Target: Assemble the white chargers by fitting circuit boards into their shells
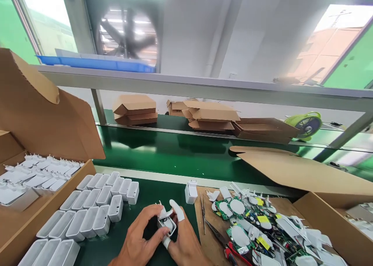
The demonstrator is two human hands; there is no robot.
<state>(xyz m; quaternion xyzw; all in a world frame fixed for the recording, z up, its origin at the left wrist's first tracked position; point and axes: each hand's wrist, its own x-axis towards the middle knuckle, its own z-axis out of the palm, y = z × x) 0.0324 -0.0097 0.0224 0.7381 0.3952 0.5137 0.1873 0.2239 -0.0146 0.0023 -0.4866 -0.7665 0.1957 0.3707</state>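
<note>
Low in the middle of the head view, both hands meet at a small white plastic housing, which is open at the top. My left hand is closed on its left side, with thumb and forefinger at the housing and a small white piece with pins at its top. My right hand grips the other side; white covers sit on two of its digits, and the index finger points up. Part of the housing is hidden by the fingers. Just beyond stands a white housing with a fitted top.
Rows of open white housings stand at left beside a carton of white parts. At right lie tweezers, red-handled pliers and a heap of circuit boards on cardboard. Another carton borders them. Folded boxes lie behind.
</note>
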